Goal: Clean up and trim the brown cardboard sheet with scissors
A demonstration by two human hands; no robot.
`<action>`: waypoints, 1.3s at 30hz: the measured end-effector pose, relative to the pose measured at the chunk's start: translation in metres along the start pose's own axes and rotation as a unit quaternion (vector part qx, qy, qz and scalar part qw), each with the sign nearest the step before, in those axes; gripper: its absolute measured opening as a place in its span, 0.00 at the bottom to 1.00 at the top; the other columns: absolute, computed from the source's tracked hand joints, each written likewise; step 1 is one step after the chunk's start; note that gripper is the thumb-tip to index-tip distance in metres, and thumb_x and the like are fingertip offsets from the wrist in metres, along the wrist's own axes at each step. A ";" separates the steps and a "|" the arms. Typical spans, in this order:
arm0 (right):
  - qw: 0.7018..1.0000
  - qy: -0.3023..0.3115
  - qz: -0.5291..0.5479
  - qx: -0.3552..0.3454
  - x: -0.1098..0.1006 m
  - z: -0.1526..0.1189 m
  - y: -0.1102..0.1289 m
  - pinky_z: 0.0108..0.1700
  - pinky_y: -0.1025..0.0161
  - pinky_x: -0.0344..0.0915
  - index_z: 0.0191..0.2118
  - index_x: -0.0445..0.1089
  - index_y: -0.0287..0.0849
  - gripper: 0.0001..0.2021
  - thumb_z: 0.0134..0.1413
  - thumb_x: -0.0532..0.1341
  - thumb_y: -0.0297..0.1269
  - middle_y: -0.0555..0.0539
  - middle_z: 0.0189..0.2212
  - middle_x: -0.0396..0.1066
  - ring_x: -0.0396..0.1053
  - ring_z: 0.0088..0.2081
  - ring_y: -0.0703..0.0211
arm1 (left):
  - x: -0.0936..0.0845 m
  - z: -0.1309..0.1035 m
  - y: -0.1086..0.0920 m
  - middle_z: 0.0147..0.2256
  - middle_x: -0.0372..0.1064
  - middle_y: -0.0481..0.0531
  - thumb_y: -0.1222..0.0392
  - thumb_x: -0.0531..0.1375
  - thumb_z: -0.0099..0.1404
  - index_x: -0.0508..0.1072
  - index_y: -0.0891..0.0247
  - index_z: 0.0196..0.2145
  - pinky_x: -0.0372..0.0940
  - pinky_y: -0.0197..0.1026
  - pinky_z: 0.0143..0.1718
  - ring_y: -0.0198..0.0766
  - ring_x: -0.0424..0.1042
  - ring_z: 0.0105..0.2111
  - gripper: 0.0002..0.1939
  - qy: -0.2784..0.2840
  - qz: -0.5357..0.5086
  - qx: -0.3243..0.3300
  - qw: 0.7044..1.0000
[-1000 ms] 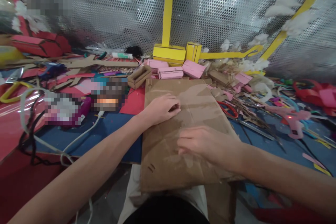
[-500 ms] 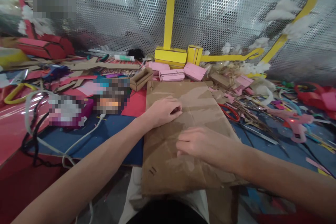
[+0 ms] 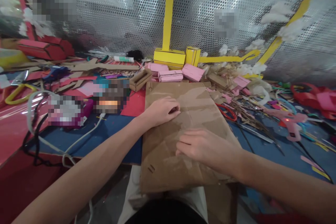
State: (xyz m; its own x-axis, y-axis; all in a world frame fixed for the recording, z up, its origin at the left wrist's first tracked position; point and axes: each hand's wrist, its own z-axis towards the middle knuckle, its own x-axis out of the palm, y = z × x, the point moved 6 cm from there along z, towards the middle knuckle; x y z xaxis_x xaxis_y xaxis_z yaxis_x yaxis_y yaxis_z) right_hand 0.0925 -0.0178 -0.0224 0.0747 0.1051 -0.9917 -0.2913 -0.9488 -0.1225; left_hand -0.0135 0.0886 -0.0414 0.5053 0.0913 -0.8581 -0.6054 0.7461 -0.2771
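A brown sheet of cardboard point(image 3: 168, 164) lies in front of me, its near edge jutting past the table over my lap. Shiny clear patches, like tape, cover parts of its surface. On its left half rests my left hand point(image 3: 164, 111), fingers curled so that the tips come close to the thumb. Lower and to the right, my right hand point(image 3: 195, 144) lies on the same sheet with its fingers bent inward and pressed together. Whatever is under or between the fingertips of either hand is hidden or too small to tell.
Pink boxes point(image 3: 170, 76) and a yellow box point(image 3: 169, 57) stand behind the cardboard. On the right are a pink glue gun point(image 3: 291, 122) with a lit red light, red-handled scissors point(image 3: 227, 112) and scraps. Yellow-handled scissors point(image 3: 19, 94) and a white cable point(image 3: 84, 138) lie left.
The view has shifted slightly, so things on the right sit a little further left. Both hands keep nearly the same pose and place on the cardboard.
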 end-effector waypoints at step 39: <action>0.983 -0.092 0.086 0.132 0.021 -0.102 0.009 0.62 0.55 0.70 0.62 0.70 0.42 0.20 0.71 0.53 0.31 0.45 0.64 0.67 0.69 0.62 0.54 | -0.037 -0.087 -0.098 0.59 0.73 0.53 0.64 0.57 0.74 0.73 0.60 0.56 0.62 0.42 0.52 0.39 0.71 0.54 0.15 0.134 0.151 0.249 0.947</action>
State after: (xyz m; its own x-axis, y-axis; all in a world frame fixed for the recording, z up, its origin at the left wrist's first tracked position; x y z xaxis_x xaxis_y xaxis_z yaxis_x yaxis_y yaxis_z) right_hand 0.1885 -0.0546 -0.0406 -0.1647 0.0245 -0.9860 -0.5229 -0.8498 0.0662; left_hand -0.0261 -0.0451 -0.0199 0.1403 0.2291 -0.9632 -0.2979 0.9376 0.1796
